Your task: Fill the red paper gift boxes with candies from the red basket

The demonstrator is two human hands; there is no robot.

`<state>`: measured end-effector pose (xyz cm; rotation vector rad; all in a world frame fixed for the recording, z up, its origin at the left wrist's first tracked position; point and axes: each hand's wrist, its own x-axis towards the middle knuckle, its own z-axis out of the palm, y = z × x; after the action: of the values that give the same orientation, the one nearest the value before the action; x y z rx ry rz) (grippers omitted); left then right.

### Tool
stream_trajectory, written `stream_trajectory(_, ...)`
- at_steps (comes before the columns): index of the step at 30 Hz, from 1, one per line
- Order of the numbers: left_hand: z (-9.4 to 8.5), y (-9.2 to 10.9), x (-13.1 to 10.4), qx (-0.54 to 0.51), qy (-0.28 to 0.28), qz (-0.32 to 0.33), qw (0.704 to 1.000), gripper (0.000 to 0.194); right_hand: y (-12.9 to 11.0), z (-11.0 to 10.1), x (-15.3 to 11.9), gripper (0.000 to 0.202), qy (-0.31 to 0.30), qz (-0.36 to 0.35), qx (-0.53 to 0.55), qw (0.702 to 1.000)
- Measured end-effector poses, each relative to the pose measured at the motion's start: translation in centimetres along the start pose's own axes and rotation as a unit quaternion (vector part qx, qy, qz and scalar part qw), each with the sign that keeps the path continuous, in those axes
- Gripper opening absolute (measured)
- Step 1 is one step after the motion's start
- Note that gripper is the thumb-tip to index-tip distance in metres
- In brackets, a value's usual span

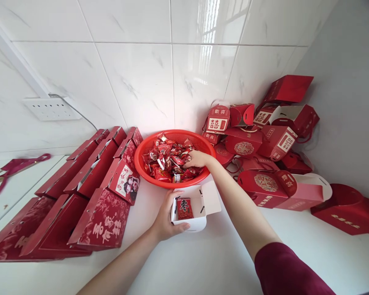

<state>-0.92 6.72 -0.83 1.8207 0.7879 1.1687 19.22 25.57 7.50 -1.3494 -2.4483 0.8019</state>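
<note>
My left hand (166, 217) is closed round the left side of a small open box (198, 224), white inside, in front of the basket. In the bottom of the box lies a red packet (184, 208) with a large dark character on it. A flap stands out at the box's right side. My right hand (197, 159) reaches into the right part of a red plastic basket (210, 152) full of red-wrapped candies (166, 164). Its fingers are bent together among the wrappers; their tips are partly hidden, so what they pinch cannot be made out.
Red gift boxes (107, 217) stand in rows on the left. More red boxes (264, 182), some gaping, are heaped on the right against the wall. Far left lie scissors (6, 180) with dark red handles, below a socket strip (51, 109) with a grey cable.
</note>
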Motion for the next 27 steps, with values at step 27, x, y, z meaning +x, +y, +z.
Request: stream_trajectory(27,0.0,0.1,0.0,0.006,0.000,0.003,1.000,0.083,-1.0,-0.2,-1.7,0.045,0.150,-0.010,0.175,0.973)
